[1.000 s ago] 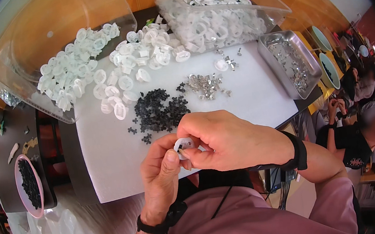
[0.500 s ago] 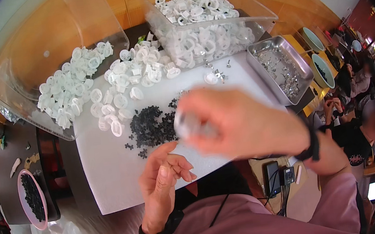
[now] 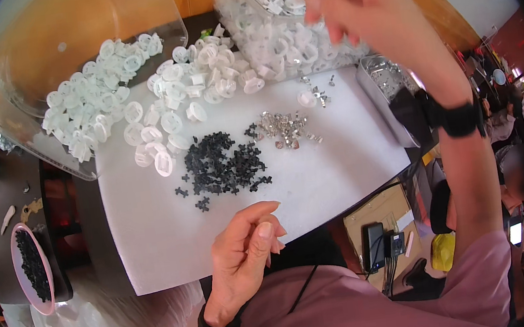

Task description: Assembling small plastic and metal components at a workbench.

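Left hand point(image 3: 245, 254) curled close to the body; right hand point(image 3: 373, 6) stretched out above a clear bin point(image 3: 269, 17) of white parts.

The left thumb rests against bent fingers; whether they pinch anything cannot be told. Just beyond that hand, on a white sheet point(image 3: 174, 246), lies a heap of black cross-shaped pieces point(image 3: 220, 165), with silver clips point(image 3: 284, 128) to its right. Farther from it spreads a pile of white round parts point(image 3: 205, 72); any markings are too small to read. A metal tray point(image 3: 379, 97) sits nearer than the right hand, whose fingers are loosely parted, slightly blurred, holding nothing visible.
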Motion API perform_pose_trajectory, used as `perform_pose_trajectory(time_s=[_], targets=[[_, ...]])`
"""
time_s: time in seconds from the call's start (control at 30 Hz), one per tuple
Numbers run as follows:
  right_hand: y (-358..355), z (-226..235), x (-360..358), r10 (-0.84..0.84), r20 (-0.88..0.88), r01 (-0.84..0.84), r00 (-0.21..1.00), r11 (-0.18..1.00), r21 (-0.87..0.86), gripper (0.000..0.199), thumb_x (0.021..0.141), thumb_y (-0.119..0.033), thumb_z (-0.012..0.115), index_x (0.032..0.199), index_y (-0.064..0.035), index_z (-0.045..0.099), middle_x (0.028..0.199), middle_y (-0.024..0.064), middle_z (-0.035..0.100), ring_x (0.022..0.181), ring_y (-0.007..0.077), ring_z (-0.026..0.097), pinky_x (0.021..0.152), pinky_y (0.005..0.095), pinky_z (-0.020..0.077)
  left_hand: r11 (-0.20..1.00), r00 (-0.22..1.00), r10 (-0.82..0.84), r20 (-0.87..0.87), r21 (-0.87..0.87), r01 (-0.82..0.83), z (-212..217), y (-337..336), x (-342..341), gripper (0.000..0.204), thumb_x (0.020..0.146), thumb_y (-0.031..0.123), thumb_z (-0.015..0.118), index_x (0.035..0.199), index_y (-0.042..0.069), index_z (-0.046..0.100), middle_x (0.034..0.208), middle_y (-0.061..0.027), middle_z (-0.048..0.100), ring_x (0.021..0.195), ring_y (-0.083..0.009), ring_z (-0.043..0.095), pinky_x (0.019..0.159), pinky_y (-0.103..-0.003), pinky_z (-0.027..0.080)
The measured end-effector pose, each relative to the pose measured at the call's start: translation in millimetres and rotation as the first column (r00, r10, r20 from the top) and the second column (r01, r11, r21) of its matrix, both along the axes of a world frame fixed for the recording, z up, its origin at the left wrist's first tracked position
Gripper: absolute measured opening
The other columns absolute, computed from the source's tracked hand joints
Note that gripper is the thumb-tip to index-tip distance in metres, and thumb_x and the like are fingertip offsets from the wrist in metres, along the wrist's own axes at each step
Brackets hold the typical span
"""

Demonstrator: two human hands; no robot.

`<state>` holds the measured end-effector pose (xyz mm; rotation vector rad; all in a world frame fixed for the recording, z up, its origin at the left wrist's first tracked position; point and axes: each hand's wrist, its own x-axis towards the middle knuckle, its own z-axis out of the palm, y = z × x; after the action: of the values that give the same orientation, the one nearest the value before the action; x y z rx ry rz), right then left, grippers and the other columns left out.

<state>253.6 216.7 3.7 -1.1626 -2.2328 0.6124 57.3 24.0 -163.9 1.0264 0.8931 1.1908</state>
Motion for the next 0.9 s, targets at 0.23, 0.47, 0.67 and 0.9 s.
perform_pose_trajectory(time_s=[0.23,0.47,0.67,0.9], targets=[[-27.4,-73.5,20.5,0.219,0.466,-0.217,0.857,0.974,-0.057,0.021,0.083,-0.005,0.057,0.104,0.0004,0.057,0.089,0.0122,0.062,0.075,0.0278,0.061,0.066,0.0355,0.0482,0.999,0.995,0.006,-0.095,0.036,-0.003,3.5,0.8,1.8,0.028,0.099,0.017,0.05,0.119,-0.002,0.056,0.085,-0.006,0.06,0.067,-0.0078,0.054,0.061,-0.022,0.046],[-40.0,-87.3,26.3,0.249,0.423,-0.196,0.871,0.966,-0.166,0.015,0.082,-0.007,0.052,0.095,-0.0026,0.056,0.091,0.0142,0.059,0.084,0.0351,0.059,0.072,0.0433,0.0465,0.998,0.995,0.026,-0.097,0.064,-0.02,0.5,-1.3,2.8,0.027,0.099,0.015,0.049,0.118,-0.004,0.057,0.085,-0.0061,0.06,0.067,-0.0077,0.053,0.061,-0.021,0.046],[-49.2,-100.8,9.2,0.294,0.444,-0.267,0.846,0.956,-0.126,0.014,0.08,-0.004,0.053,0.094,-0.0041,0.056,0.091,0.0121,0.056,0.086,0.0341,0.059,0.071,0.0433,0.047,0.998,0.99,0.051,-0.13,0.053,-0.045,2.4,-1.6,3.8,0.026,0.099,0.014,0.05,0.115,-0.004,0.059,0.084,-0.0059,0.06,0.067,-0.0076,0.053,0.061,-0.021,0.046],[-64.6,-108.6,-13.9,0.4,0.406,-0.391,0.822,0.914,-0.109,0.013,0.076,-0.002,0.058,0.089,-0.0022,0.055,0.086,0.0099,0.054,0.075,0.0316,0.06,0.059,0.0413,0.0479,0.986,0.965,0.02,-0.261,0.164,0.024,2.4,0.7,1.5,0.018,0.095,0.011,0.055,0.104,-0.002,0.064,0.074,-0.0063,0.056,0.063,-0.013,0.052,0.057,-0.026,0.042]])
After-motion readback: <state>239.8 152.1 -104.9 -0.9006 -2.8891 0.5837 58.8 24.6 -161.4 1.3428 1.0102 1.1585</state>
